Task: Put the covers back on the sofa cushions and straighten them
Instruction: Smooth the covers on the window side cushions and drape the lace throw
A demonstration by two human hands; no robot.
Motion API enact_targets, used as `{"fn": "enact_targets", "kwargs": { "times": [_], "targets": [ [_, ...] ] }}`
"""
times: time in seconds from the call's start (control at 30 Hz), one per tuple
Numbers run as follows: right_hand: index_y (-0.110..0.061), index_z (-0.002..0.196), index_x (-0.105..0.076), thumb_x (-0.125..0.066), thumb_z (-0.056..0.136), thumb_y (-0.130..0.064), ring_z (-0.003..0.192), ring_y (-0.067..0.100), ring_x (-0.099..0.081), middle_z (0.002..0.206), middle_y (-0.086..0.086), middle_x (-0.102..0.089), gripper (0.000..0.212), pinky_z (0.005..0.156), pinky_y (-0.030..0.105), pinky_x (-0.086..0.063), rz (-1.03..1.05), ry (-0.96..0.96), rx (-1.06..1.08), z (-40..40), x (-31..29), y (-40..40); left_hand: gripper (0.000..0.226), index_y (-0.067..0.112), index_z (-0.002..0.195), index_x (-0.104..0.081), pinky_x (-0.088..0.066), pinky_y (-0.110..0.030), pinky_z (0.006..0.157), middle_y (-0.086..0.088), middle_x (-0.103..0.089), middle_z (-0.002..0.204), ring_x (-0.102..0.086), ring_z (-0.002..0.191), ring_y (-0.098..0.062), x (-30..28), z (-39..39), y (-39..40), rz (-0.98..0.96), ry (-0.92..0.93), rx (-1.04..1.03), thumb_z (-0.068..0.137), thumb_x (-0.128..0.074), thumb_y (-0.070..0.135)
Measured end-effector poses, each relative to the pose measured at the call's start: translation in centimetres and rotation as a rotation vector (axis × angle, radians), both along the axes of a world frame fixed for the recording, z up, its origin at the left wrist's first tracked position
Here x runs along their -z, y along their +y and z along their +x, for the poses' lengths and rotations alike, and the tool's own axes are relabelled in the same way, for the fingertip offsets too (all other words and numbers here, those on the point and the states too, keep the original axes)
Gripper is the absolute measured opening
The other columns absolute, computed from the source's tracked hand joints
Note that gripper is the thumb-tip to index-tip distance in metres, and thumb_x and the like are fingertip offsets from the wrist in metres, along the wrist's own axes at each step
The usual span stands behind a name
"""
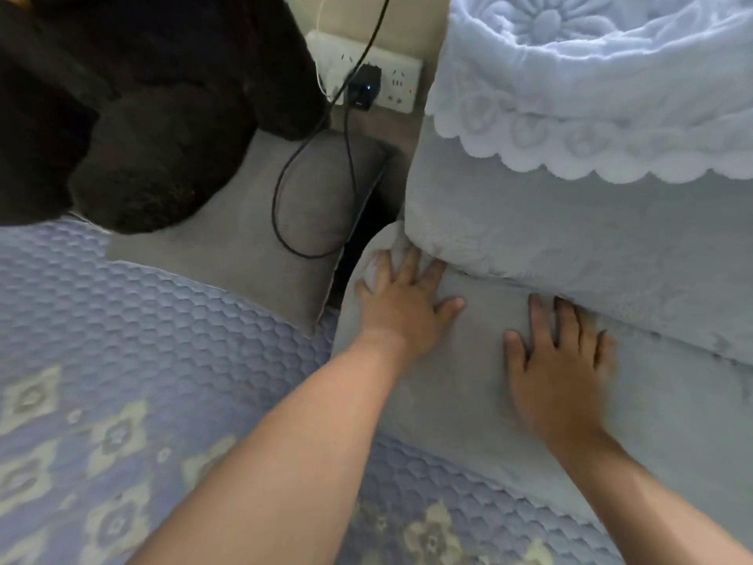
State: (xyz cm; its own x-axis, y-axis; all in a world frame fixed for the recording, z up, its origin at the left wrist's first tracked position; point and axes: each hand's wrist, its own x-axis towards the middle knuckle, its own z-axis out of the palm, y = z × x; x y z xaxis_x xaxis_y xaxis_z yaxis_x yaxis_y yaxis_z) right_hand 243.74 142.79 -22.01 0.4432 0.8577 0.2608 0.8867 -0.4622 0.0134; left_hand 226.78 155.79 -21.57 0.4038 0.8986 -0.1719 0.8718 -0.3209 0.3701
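A grey sofa cushion [460,385] lies flat in front of me, with an upright back cushion [570,222] in pale plush fabric behind it. A light blue scalloped cover [591,95] drapes over the top of the sofa back. My left hand [401,297] presses with spread, straight fingers on the flat cushion's far left corner, fingertips at the seam under the back cushion. My right hand [558,360] lies flat on the same cushion further right, fingers reaching toward that seam.
A blue quilted seat cover [142,381] with pale flower patterns spreads left and below. A second grey cushion [260,238] lies beside a dark plush mass [155,116]. A black cable [285,205] runs from a charger in a white wall socket [391,79].
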Motion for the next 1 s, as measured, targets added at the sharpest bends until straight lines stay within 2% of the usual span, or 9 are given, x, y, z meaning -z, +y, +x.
{"fn": "enact_targets", "kwargs": {
  "times": [0.1,0.2,0.3,0.37,0.43,0.6,0.73,0.87,1.0],
  "targets": [
    [-0.023,0.153,-0.03,-0.03,0.095,-0.053,0.145,0.035,-0.025,0.155,0.014,-0.034,0.066,0.118,0.055,-0.013,0.014,0.003,0.01,0.3,0.4,0.6,0.072,0.05,0.154,-0.01,-0.006,-0.064,0.117,0.012,0.004,0.167,0.014,0.152,-0.03,0.1,-0.1,0.3,0.018,-0.057,0.014,0.09,-0.025,0.078],
    [-0.017,0.151,-0.036,-0.034,0.095,-0.049,0.142,0.037,-0.03,0.152,0.017,-0.038,0.064,0.117,0.055,-0.015,0.108,-0.015,-0.032,-0.4,0.2,-0.3,0.057,0.036,0.149,-0.041,-0.013,-0.039,0.124,0.007,-0.024,0.162,-0.011,0.152,-0.018,-0.7,-5.1,-1.5,0.004,-0.664,-0.046,0.095,-0.046,0.054],
    [-0.016,0.151,-0.036,-0.037,0.096,-0.048,0.142,0.036,-0.03,0.152,0.017,-0.038,0.063,0.118,0.055,-0.014,0.162,-0.015,-0.018,-0.2,0.4,-0.1,0.023,0.02,0.117,-0.067,-0.045,-0.027,0.104,-0.002,-0.064,0.128,-0.055,0.128,-0.018,1.8,-13.9,-2.1,-0.083,-1.021,-0.57,0.102,-0.051,0.025],
    [-0.017,0.151,-0.035,-0.037,0.096,-0.049,0.143,0.035,-0.029,0.153,0.016,-0.037,0.063,0.119,0.054,-0.013,0.148,0.009,-0.034,-0.4,0.8,-0.1,0.03,0.016,0.093,-0.071,-0.05,-0.029,0.082,-0.01,-0.072,0.103,-0.066,0.111,-0.032,4.5,-17.0,-2.5,-0.225,-0.988,-0.893,0.104,-0.044,0.023],
    [-0.019,0.15,-0.035,-0.038,0.096,-0.049,0.143,0.035,-0.029,0.152,0.015,-0.038,0.063,0.119,0.053,-0.013,0.149,0.021,-0.043,-0.4,0.8,-0.4,0.039,0.014,0.1,-0.072,-0.048,-0.033,0.089,-0.015,-0.07,0.117,-0.064,0.113,-0.03,5.4,-12.8,-3.7,-0.403,-0.97,-0.968,0.105,-0.039,0.034],
    [-0.023,0.148,-0.042,-0.04,0.091,-0.049,0.143,0.031,-0.03,0.153,0.01,-0.039,0.062,0.119,0.049,-0.012,0.209,0.223,-0.119,1.1,-0.7,-1.2,0.054,0.021,0.141,-0.054,-0.035,-0.038,0.111,-0.009,-0.055,0.142,-0.049,0.132,-0.029,6.1,-2.6,-5.9,-0.473,-0.823,-0.787,0.107,-0.021,0.047],
    [-0.022,0.15,-0.039,-0.04,0.093,-0.047,0.144,0.031,-0.026,0.155,0.012,-0.036,0.062,0.119,0.052,-0.012,0.192,0.234,-0.14,1.0,-0.6,-1.8,0.068,0.011,0.14,-0.055,-0.033,-0.032,0.112,-0.006,-0.056,0.135,-0.048,0.134,-0.023,5.1,-10.5,-3.7,-0.62,-0.648,-0.718,0.102,-0.029,0.06],
    [-0.02,0.148,-0.041,-0.042,0.089,-0.047,0.145,0.032,-0.027,0.155,0.012,-0.037,0.065,0.119,0.053,-0.015,0.198,0.284,-0.093,0.1,-0.6,-1.5,0.064,0.003,0.119,-0.068,-0.044,-0.035,0.091,-0.01,-0.066,0.124,-0.061,0.11,-0.024,4.3,-13.5,-1.4,-0.499,-0.847,-1.073,0.095,-0.038,0.055],
    [-0.022,0.152,-0.036,-0.041,0.089,-0.048,0.149,0.027,-0.018,0.16,0.008,-0.029,0.068,0.122,0.05,-0.009,0.145,0.346,-0.054,-0.1,-1.8,-1.6,0.06,0.012,0.147,-0.046,-0.029,-0.031,0.11,-0.009,-0.048,0.149,-0.044,0.137,-0.026,3.2,-3.6,-5.8,-0.626,-0.906,-0.799,0.108,-0.017,0.048]
  ]
}}
